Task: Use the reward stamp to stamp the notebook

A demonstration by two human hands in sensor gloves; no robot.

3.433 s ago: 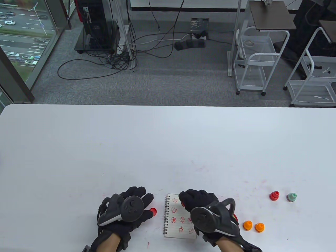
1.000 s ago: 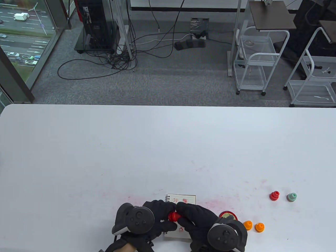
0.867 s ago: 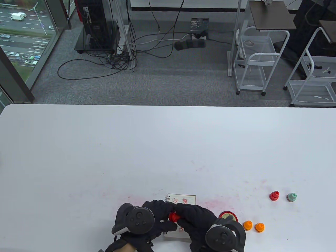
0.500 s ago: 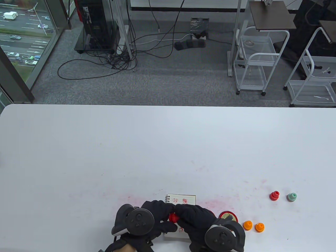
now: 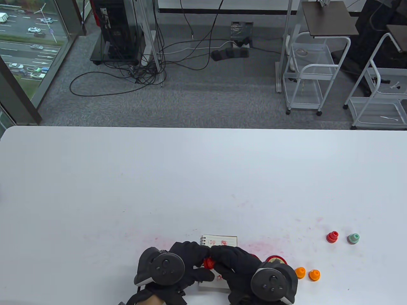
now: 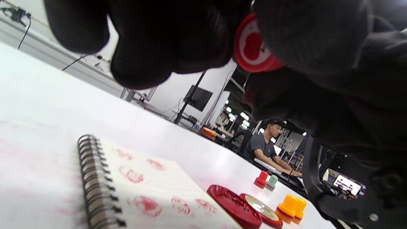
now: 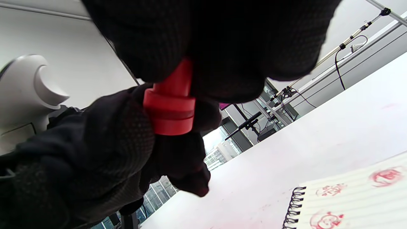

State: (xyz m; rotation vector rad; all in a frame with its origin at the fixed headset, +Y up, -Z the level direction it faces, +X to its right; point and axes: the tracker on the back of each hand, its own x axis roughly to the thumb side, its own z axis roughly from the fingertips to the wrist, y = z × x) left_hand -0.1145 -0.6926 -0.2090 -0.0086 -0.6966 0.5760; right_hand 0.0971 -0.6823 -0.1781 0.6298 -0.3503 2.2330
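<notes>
Table view: my left hand (image 5: 187,265) and my right hand (image 5: 233,262) met above the near part of the notebook (image 5: 222,240), both pinching the red stamp (image 5: 208,263) between them. The notebook lay on the white table (image 5: 203,178), only its far strip showing past my gloves. To my right sat two orange stamps (image 5: 306,274), and farther off a red one (image 5: 332,237) and a green one (image 5: 353,238).

Left wrist view: the stamp's (image 6: 252,47) round face, red with a white ring, was tipped toward the camera and held clear of the paper. Below it the spiral-bound notebook (image 6: 143,187) carried several red prints. Just beside the page lay the open red ink pad (image 6: 248,208).

Right wrist view: my right fingers (image 7: 222,47) curled round the narrow stem of the stamp (image 7: 170,101), while my left fingertips (image 7: 120,136) gripped its wider base.

Handling: I judged the stamp a light, stiff plastic piece (smooth enough to slip against glove fabric). The stem seemed the place to hold it, keeping fingers off the inked face. The notebook looked thin and light, likely to slide under a press unless steadied.
</notes>
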